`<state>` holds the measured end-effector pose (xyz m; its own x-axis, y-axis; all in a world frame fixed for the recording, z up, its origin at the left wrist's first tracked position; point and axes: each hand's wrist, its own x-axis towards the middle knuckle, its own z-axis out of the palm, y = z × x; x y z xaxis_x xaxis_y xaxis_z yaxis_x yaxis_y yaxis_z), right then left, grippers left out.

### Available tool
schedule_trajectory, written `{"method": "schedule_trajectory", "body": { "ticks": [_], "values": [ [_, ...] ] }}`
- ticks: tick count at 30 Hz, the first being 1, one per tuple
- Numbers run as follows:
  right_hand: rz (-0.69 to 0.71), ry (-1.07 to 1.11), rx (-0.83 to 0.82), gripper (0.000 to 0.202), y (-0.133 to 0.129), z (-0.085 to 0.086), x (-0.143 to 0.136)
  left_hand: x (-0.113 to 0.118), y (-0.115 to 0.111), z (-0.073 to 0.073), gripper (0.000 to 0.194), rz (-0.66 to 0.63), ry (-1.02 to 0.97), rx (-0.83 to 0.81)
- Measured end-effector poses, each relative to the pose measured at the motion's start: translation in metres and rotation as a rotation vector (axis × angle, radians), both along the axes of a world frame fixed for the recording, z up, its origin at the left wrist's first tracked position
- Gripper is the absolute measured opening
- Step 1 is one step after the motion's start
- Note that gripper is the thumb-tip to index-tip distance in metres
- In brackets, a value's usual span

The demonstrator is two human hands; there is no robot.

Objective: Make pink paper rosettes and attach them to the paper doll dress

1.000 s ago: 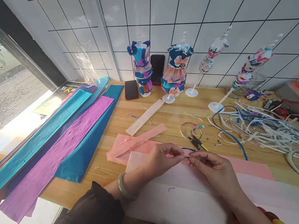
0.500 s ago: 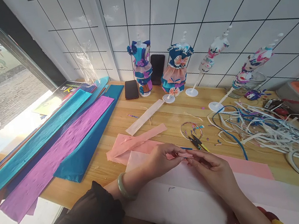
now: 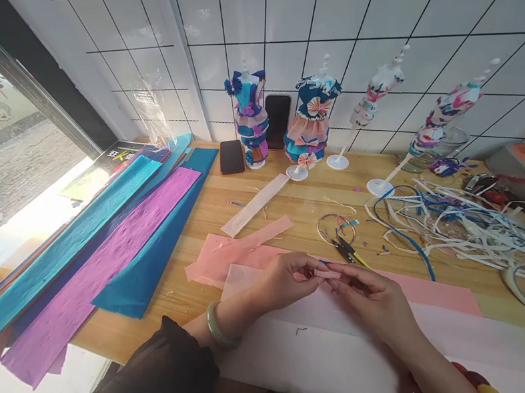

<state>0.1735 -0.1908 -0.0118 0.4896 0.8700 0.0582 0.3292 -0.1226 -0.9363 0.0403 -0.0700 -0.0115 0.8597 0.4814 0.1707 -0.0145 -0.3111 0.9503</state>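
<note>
Currently pinching small pink piece (image 3: 328, 274) between fingertips of left hand (image 3: 287, 280) and right hand (image 3: 379, 298), likely for fine control (folded or flat, can't tell). Held over pale sheet (image 3: 321, 355) on wooden surface (image 3: 172, 290). Got black-and-yellow tool (image 3: 348, 250) just beyond, presumably for quick reach, plus tangled strips (image 3: 483, 235) off right, probably avoiding snags.

Craft workspace with paper-dressed mannequins (image 3: 252, 120).

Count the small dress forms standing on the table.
4, in a row along the tiled wall. Left to right: the blue-and-purple ruffled form, the form with peach bows, the slim form without ruffles, and the far-right form. I see no others.
</note>
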Motion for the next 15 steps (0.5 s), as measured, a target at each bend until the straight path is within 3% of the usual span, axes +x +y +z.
{"method": "schedule_trajectory", "body": {
  "ticks": [5,15],
  "values": [
    [-0.011,-0.041,0.003,0.021,-0.0004,-0.0020,0.0010,0.0007,0.0007,0.0010,0.020,-0.017,-0.035,-0.025],
    [0.022,-0.312,0.110,0.016,-0.0004,-0.0032,0.0032,0.0006,0.0051,-0.0059,0.019,0.018,0.000,0.079]
  ]
}}
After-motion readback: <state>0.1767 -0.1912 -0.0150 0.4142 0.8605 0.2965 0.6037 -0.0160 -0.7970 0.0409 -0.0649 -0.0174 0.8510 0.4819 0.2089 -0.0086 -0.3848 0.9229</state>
